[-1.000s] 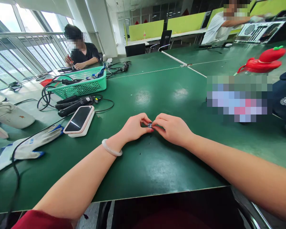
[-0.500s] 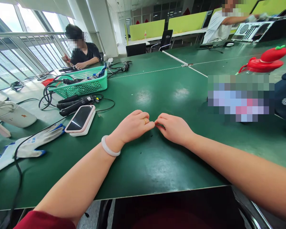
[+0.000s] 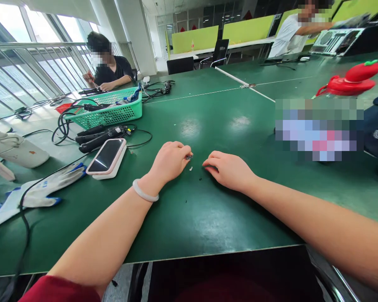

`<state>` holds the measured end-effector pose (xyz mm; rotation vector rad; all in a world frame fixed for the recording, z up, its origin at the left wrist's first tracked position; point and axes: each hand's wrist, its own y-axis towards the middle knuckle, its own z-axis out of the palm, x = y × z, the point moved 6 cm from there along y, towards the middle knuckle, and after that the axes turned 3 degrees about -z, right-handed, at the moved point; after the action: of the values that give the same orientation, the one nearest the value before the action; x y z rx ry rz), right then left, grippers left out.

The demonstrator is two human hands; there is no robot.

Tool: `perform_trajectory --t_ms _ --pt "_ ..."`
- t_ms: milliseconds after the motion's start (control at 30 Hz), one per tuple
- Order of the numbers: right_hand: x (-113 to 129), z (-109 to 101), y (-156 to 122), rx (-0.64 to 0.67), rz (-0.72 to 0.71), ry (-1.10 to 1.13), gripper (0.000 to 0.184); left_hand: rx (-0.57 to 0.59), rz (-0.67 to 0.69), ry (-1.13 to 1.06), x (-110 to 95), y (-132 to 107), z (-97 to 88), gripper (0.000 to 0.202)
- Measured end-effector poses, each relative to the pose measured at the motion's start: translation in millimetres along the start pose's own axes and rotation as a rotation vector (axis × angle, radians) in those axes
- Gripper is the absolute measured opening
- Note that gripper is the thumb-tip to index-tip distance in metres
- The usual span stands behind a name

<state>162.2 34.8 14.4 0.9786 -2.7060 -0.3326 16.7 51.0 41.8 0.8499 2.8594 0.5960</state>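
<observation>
from my far-off seat, through the head camera, i see a green table (image 3: 176,235); the left hand (image 3: 169,162) is curled over, palm down, pinching a small dark part (image 3: 189,157) at its fingertips, with only one edge showing; the right hand (image 3: 232,170) is near it but apart, thumb and fingers bent toward each other; whether anything sits between those tips, i cannot tell; a white bit (image 3: 190,168) lies on the table between the hands, just on the near side of the part; a dark speck (image 3: 200,179) lies close to the right fingertips, and a second speck (image 3: 186,201) lies nearer the table's front edge.

my main worry is a drop: the part is so small that a loose pinch could, i judge, let it slip and skitter; squeezing hard at one edge could flip it out instead; the white bit seems easy to lose, since a brushing finger could sweep it aside; the specks could vanish against the dark green; the bangle (image 3: 140,192) on the left wrist might knock something if that arm drags; the phone (image 3: 105,156) and a glove (image 3: 45,191) lie off to the left, and a bit flicked that way could end up hidden beside either.
</observation>
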Motion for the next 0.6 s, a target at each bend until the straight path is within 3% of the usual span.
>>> perform_trajectory --t_ms 100,233,367,600 --pt "7.4 2.5 0.5 0.002 -0.084 0.047 0.025 0.094 -0.277 -0.164 17.1 -2.2 9.6 0.012" --pt "18.3 7.9 4.7 0.019 -0.177 0.051 0.033 0.158 -0.433 -0.282 23.7 -5.2 17.7 0.013" --pt "18.7 13.1 12.1 0.028 -0.153 0.047 0.029 0.158 -0.457 -0.305 23.2 -4.7 18.9 0.012" --pt "9.4 14.9 15.5 0.034 -0.047 0.149 0.017 0.197 -0.338 -0.440 8.7 -3.3 19.0 0.012"
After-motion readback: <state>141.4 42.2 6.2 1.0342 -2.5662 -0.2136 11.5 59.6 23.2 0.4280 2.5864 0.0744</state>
